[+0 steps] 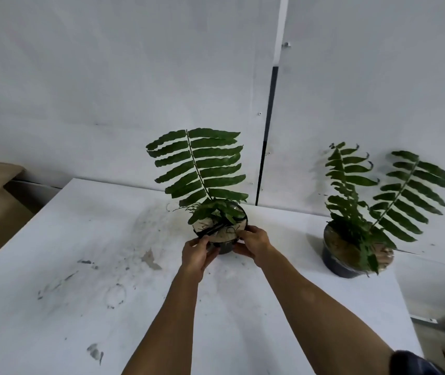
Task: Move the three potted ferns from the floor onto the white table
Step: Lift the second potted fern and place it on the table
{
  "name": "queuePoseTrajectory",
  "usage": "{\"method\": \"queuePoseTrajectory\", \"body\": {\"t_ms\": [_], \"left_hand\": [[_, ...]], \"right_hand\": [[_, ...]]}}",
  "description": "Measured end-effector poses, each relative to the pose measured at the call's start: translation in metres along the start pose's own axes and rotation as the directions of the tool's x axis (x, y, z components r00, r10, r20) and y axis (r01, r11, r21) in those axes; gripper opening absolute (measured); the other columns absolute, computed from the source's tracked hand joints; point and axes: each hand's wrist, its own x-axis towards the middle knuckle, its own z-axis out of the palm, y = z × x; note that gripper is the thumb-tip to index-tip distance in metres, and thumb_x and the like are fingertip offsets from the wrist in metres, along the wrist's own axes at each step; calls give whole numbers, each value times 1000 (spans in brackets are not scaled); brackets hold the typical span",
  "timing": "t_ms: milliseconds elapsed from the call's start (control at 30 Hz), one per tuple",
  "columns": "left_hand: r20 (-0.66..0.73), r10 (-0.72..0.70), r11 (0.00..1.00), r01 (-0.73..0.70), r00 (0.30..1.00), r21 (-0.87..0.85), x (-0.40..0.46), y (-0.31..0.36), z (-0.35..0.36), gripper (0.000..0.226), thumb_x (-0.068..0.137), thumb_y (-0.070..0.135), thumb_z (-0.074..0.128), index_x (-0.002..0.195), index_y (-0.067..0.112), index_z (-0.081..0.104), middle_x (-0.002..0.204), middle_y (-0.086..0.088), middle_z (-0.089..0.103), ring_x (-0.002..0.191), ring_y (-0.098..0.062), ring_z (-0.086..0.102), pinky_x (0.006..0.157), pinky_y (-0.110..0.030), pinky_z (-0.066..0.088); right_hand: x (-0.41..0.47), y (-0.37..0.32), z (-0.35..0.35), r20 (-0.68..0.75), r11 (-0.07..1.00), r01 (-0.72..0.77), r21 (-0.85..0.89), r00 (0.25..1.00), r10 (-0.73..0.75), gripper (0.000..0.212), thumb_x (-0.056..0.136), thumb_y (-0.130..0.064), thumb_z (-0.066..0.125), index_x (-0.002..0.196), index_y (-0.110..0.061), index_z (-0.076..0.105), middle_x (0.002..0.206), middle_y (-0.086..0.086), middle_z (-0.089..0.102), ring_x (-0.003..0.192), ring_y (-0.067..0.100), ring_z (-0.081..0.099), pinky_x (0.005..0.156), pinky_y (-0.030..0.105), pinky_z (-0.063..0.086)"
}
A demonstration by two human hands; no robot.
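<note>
Both hands, left hand (198,251) and right hand (254,244), are clasping the dark round plastic pot of the single-frond green fern (222,236), standing mid-far on the scuffed white table (80,266); its frond is rising upright. A second dark-potted fern (356,253), with pale filling, is sitting far right, fronds leaning right.

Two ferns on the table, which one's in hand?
The middle fern, gripped by the left hand and right hand. The fern at the right edge stands untouched.
</note>
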Motion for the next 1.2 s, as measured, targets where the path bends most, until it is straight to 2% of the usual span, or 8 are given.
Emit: {"method": "queuePoseTrajectory", "body": {"t_ms": [200, 367, 500, 667, 767, 867, 1000, 1200], "left_hand": [[35, -25, 999, 26, 999, -25, 30, 20, -14, 38, 95, 17, 60, 129, 2, 56, 123, -20, 66, 104, -34, 69, 76, -34, 62], [93, -59, 998, 61, 994, -23, 34, 24, -22, 41, 92, 21, 65, 130, 10, 54, 123, -16, 65, 107, -34, 69, 79, -36, 62], [84, -137, 990, 132, 987, 55, 24, 12, -21, 37, 94, 20, 59, 129, 7, 54, 118, -14, 63, 99, -34, 70, 81, -39, 60], [112, -167, 930, 119, 979, 349, -19, -20, 13, 30, 97, 15, 47, 123, 2, 54, 118, -15, 61, 89, -31, 69, 72, -38, 58], [211, -91, 797, -57, 973, 602, -53, -48, 50, 31, 94, 20, 51, 123, 9, 56, 115, -13, 64, 91, -30, 69, 81, -41, 59], [372, -8, 510, -316, 928, 800, -87, -80, 88, 40, 92, 26, 54, 130, 16, 54, 124, -8, 64, 110, -28, 63, 95, -33, 51], [558, -2, 298, -533, 830, 792, -139, -139, 142, 49, 92, 31, 55, 139, 20, 47, 141, -7, 54, 126, -27, 54, 103, -34, 43], [753, -22, -52, -753, 657, 656, -231, -252, 215, 63, 92, 38, 52, 149, 17, 37, 148, -9, 47, 139, -27, 38, 115, -38, 31]], "right_hand": [[19, -9, 33, -44, 1000, -16, 23, 999, 17, 41, 92, -2, 57, 133, -5, 56, 108, 18, 67, 72, 30, 71, 50, 29, 61], [17, -10, 34, -85, 999, 7, 39, 996, -3, 45, 96, -14, 57, 140, -11, 51, 105, 12, 67, 71, 22, 71, 62, 33, 62], [-1, -6, 16, -101, 999, 0, 42, 995, 4, 42, 97, -16, 57, 139, -13, 51, 110, 11, 64, 80, 27, 67, 66, 37, 61], [-39, 14, -42, -172, 999, 17, -33, 985, -22, 40, 95, -20, 58, 135, -12, 56, 103, 12, 65, 83, 29, 66, 72, 41, 61], [-67, 35, -99, -262, 977, 12, -214, 963, -69, 41, 95, -27, 58, 135, -17, 56, 114, 14, 66, 93, 31, 67, 73, 42, 61], [-96, 62, -159, -326, 879, -32, -476, 935, -142, 44, 93, -35, 56, 136, -23, 56, 118, 8, 68, 100, 26, 63, 90, 40, 56], [-145, 100, -250, -373, 786, -72, -614, 904, -208, 54, 94, -42, 56, 143, -22, 49, 133, 9, 63, 124, 26, 57, 105, 31, 43], [-231, 157, -394, -415, 577, -207, -790, 873, -256, 72, 93, -57, 44, 155, -25, 25, 156, 11, 36, 141, 34, 35, 112, 43, 31]]}}
